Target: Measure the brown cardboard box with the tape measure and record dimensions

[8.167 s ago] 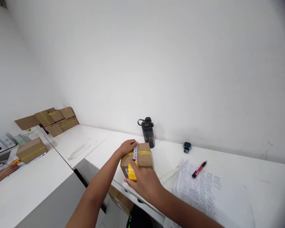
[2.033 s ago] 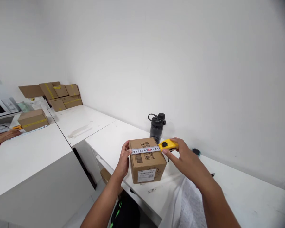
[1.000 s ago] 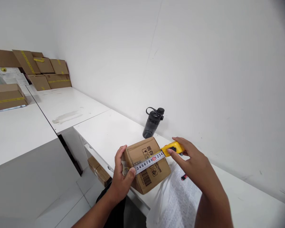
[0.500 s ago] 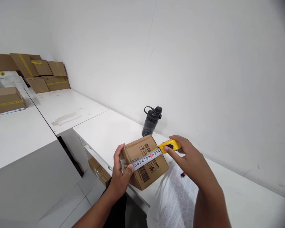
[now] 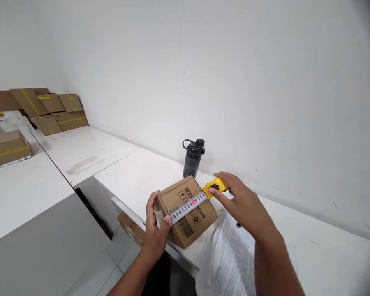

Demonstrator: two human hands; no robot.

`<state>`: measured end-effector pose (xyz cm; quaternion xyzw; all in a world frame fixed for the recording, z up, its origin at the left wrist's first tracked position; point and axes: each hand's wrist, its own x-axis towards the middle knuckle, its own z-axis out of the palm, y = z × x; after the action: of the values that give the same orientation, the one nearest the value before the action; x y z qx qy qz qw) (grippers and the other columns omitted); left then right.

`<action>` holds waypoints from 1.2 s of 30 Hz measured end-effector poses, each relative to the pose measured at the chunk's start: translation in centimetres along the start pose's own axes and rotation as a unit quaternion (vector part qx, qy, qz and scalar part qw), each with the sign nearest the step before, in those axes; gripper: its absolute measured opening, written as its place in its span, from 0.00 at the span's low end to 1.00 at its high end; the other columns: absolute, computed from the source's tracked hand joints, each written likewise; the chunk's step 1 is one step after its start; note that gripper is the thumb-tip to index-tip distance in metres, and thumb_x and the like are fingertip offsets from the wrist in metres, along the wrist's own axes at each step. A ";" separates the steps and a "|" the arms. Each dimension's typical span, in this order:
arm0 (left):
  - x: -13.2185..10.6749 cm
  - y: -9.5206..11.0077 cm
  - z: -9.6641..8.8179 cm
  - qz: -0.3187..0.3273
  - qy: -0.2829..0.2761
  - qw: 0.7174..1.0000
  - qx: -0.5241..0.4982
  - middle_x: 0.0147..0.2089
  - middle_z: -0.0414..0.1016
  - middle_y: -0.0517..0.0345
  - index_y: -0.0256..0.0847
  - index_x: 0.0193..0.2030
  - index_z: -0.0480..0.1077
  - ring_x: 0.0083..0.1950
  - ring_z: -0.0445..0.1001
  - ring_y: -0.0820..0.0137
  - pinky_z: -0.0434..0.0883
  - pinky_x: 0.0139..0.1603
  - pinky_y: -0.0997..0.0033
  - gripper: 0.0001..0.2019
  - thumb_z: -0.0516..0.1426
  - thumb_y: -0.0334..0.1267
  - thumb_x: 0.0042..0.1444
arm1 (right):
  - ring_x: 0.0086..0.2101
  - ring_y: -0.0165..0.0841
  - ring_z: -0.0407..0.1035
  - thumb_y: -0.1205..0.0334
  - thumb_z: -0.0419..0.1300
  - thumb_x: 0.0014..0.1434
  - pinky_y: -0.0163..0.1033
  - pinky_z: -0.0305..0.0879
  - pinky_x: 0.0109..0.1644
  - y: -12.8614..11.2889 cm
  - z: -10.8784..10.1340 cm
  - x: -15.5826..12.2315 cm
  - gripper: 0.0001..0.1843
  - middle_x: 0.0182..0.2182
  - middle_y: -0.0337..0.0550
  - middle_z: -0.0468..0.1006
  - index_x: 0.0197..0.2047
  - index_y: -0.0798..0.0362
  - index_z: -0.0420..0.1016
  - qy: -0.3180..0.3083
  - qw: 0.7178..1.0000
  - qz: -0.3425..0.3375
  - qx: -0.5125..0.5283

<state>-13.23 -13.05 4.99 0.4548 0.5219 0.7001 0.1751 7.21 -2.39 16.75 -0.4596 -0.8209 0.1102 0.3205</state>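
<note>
Cardboard box got gripped by left hand, tape measure by right hand (2 o'clock): stretched across, not retracted.

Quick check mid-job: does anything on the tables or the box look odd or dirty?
A greyish-brown smear on the white tabletop to the left looks odd, streaking a pale surface. The box shows no obvious damage.
</note>
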 end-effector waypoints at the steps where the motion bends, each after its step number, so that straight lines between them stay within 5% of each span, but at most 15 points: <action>1: 0.0 0.0 0.0 -0.006 0.001 1.000 -0.002 0.71 0.51 0.49 0.48 0.67 0.51 0.71 0.51 0.56 0.54 0.68 0.53 0.31 0.56 0.46 0.59 | 0.49 0.43 0.71 0.48 0.51 0.61 0.47 0.73 0.44 0.0 0.0 0.0 0.21 0.58 0.42 0.69 0.56 0.41 0.66 0.000 1.000 -0.002 0.001; 15: 0.2 -0.4 0.0 -0.022 0.018 1.000 -0.003 0.70 0.52 0.48 0.46 0.66 0.53 0.70 0.51 0.54 0.53 0.68 0.51 0.32 0.57 0.49 0.56 | 0.52 0.43 0.69 0.46 0.53 0.61 0.46 0.71 0.47 1.1 0.9 0.4 0.22 0.59 0.44 0.67 0.56 0.43 0.67 0.013 0.999 -0.017 0.033; 36: -0.3 0.2 0.4 0.009 0.008 1.000 -0.003 0.70 0.52 0.48 0.46 0.66 0.52 0.71 0.50 0.56 0.52 0.69 0.52 0.31 0.56 0.48 0.58 | 0.45 0.41 0.72 0.47 0.54 0.60 0.46 0.71 0.44 0.5 -0.8 -0.2 0.19 0.55 0.44 0.70 0.51 0.44 0.70 -0.018 0.999 0.008 0.033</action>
<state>-12.65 -13.11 5.06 0.4534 0.5166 0.7070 0.1662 8.12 -2.41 17.04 -0.4528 -0.8190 0.1484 0.3197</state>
